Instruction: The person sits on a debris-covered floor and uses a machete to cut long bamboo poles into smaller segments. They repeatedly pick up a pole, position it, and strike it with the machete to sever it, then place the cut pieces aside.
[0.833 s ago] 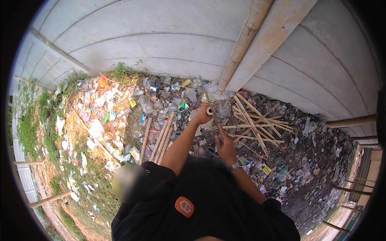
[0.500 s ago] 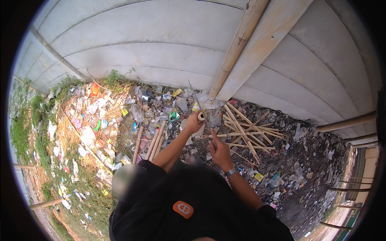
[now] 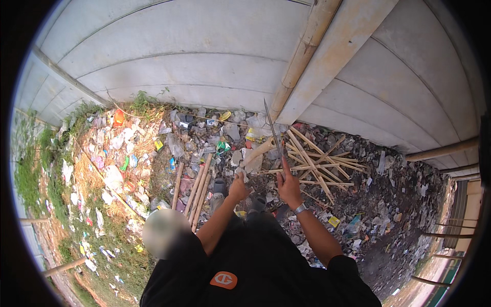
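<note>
My left hand (image 3: 238, 187) grips the lower end of a short pale bamboo piece (image 3: 257, 150) that slants up and to the right. My right hand (image 3: 289, 187), a metal watch on its wrist, holds a long thin blade (image 3: 272, 132) that points up past the tip of the bamboo piece. The blade lies against or just beside the bamboo; I cannot tell which. Both hands are held in front of my black shirt, above littered ground.
A heap of split bamboo strips (image 3: 319, 165) lies right of my hands. Several bamboo poles (image 3: 197, 187) lie on the ground to the left. A grey concrete wall (image 3: 179, 56) stands ahead, with a bamboo pole (image 3: 306, 48) and plank (image 3: 348, 46) leaning on it. Litter (image 3: 112, 169) covers the ground.
My left hand has dropped lower and nearer my body with the bamboo piece. The blade in my right hand now stands up long against the wall.
</note>
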Motion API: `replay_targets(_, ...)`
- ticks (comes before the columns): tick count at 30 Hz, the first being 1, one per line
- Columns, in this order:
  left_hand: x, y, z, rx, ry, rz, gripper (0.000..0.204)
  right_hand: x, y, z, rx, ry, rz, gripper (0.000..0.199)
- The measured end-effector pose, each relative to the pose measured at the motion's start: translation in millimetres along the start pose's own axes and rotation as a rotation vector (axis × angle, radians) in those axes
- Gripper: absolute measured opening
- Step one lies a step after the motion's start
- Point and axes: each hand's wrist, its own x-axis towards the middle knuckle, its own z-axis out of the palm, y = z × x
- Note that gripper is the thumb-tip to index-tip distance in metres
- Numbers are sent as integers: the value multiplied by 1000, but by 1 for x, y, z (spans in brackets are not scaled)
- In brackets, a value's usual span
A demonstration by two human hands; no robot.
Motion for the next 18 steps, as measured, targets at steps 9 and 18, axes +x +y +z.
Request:
replay_targets(9, -2, -28, -29, -217, 165, -15, 117, -40, -16, -5, 184, -51, 42, 64)
replay_targets(18, 51, 59, -18, -562, 233, 363, 49, -75, -48, 9, 1240, -108, 553, 64)
